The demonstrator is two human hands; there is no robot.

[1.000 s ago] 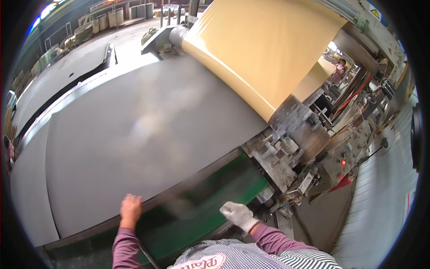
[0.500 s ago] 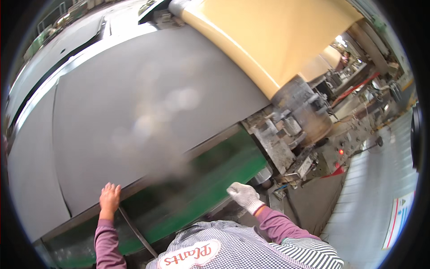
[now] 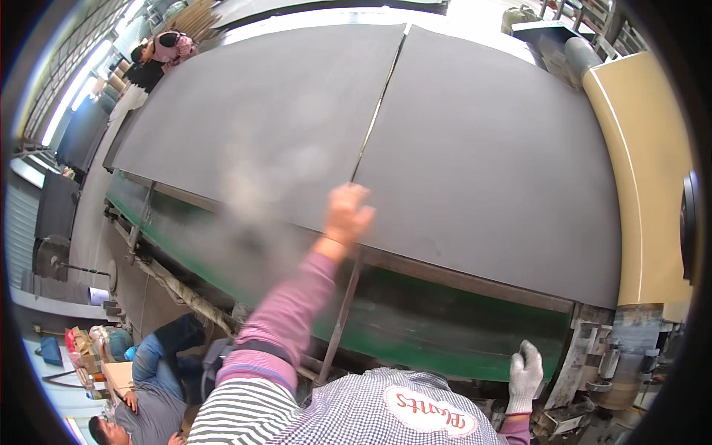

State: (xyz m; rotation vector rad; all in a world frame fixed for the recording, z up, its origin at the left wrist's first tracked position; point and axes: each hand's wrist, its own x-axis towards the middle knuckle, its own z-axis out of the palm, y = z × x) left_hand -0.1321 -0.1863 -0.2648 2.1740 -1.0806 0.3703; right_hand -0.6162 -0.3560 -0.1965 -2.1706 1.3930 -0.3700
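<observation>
Two large dark grey sheets lie side by side: a left sheet (image 3: 259,111) and a right sheet (image 3: 497,163). A narrow gap runs between them, widest at the far edge. My bare left hand (image 3: 347,215) is stretched forward over the near end of this gap, fingers pointing away and thumb apart. It is slightly blurred; I cannot tell whether it presses on a sheet edge. My right hand (image 3: 525,374), in a whitish knit glove, is raised near my body at the lower right. Its fingers point up, with nothing seen in them.
A yellow-tan covered roller (image 3: 638,178) stands at the right end, with machine parts (image 3: 627,356) below it. Under the sheets runs a green belt (image 3: 445,326) with a metal frame. One person (image 3: 170,48) bends at the far left corner; another (image 3: 156,393) sits at lower left.
My view has swung left, bringing both people into sight. The gap between the sheets now lies in front of me. My left hand reaches farther forward; the gloved fingers have straightened upward.
</observation>
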